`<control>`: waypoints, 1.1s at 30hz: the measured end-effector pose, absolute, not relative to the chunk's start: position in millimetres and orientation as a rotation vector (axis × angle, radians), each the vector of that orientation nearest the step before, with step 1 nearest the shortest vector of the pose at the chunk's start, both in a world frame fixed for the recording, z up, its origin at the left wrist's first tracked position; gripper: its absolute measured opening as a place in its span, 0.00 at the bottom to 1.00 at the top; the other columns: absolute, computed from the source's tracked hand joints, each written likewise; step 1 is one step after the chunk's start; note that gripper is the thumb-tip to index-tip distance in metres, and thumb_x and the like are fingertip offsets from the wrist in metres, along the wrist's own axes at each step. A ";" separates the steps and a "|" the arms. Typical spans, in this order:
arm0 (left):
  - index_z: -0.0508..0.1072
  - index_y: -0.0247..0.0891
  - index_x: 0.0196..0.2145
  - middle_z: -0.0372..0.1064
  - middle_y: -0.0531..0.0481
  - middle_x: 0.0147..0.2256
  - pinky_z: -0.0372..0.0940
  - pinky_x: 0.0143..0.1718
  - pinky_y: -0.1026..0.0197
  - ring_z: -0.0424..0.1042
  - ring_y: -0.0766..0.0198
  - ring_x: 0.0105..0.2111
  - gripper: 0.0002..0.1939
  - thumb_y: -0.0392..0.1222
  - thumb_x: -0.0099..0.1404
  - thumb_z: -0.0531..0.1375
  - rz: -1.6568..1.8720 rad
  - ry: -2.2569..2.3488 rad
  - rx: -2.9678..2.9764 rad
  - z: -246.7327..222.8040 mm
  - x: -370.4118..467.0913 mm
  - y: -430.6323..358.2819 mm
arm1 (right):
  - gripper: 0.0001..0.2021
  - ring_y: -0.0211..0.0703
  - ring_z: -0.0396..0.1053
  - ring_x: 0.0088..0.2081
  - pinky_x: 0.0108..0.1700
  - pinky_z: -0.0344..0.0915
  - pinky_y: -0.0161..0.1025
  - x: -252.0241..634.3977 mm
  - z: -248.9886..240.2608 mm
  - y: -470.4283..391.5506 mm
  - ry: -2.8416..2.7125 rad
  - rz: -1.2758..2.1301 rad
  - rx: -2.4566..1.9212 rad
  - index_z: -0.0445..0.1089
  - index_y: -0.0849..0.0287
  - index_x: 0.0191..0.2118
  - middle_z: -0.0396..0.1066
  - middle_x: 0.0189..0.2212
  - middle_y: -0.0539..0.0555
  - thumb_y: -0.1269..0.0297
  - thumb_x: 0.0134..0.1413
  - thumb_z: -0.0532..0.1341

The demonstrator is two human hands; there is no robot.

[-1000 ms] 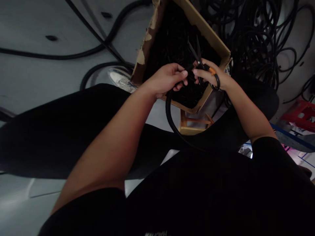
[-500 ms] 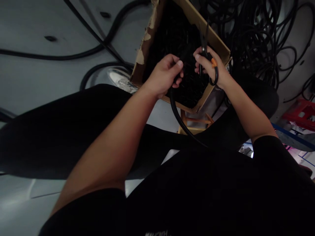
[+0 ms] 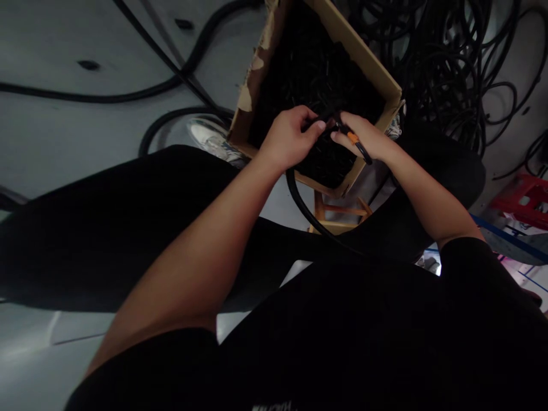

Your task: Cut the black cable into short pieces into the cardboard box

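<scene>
My left hand (image 3: 293, 136) is closed round a black rubber hose (image 3: 302, 200) above a cardboard box. From that hand the hose curves down toward my lap. Close beside it, my right hand (image 3: 362, 136) grips a pair of scissors (image 3: 356, 141) with black handles and an orange band. The scissor blades point toward the hose end near my left fingertips, but the dark background hides whether they touch it. Under both hands, the cardboard box (image 3: 246, 100) with a torn left edge holds many small dark pieces.
Tangled black hoses (image 3: 449, 74) lie on the floor at the upper right. More black hose (image 3: 107, 98) runs across the floor at left, near two small black pieces. A wooden stool (image 3: 338, 227) stands below the box, and a red plastic crate (image 3: 524, 200) sits at right.
My right hand has turned the scissors from pointing up to pointing left and brought them down to the hose. My left hand has shifted slightly down, its fingertips now close to the right hand.
</scene>
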State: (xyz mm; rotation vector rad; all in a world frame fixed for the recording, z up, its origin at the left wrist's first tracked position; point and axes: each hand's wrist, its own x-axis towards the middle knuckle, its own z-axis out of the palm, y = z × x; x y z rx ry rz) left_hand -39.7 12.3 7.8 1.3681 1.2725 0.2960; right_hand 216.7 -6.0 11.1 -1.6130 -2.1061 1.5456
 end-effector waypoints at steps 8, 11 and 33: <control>0.85 0.48 0.52 0.92 0.39 0.54 0.81 0.70 0.43 0.87 0.34 0.68 0.15 0.60 0.81 0.70 0.327 1.287 1.476 -5.0 -45.4 8.9 | 0.09 0.57 0.81 0.59 0.68 0.79 0.55 210.3 15.0 -7.5 -2.146 1.487 -1.728 0.74 0.53 0.54 0.84 0.53 0.59 0.54 0.82 0.66; 0.85 0.48 0.53 0.92 0.40 0.55 0.81 0.70 0.42 0.88 0.34 0.66 0.15 0.59 0.81 0.72 0.304 1.296 1.495 -2.4 -44.8 7.8 | 0.08 0.57 0.82 0.58 0.67 0.79 0.54 209.0 17.1 -6.3 -2.134 1.493 -1.785 0.74 0.53 0.54 0.85 0.54 0.60 0.56 0.82 0.67; 0.72 0.51 0.39 0.79 0.43 0.38 0.81 0.60 0.40 0.73 0.48 0.42 0.15 0.58 0.84 0.58 0.102 1.025 1.543 33.3 -67.4 27.4 | 0.07 0.41 0.67 0.39 0.50 0.67 0.41 219.6 49.5 8.0 -1.984 1.902 -1.560 0.81 0.57 0.47 0.76 0.37 0.46 0.75 0.68 0.68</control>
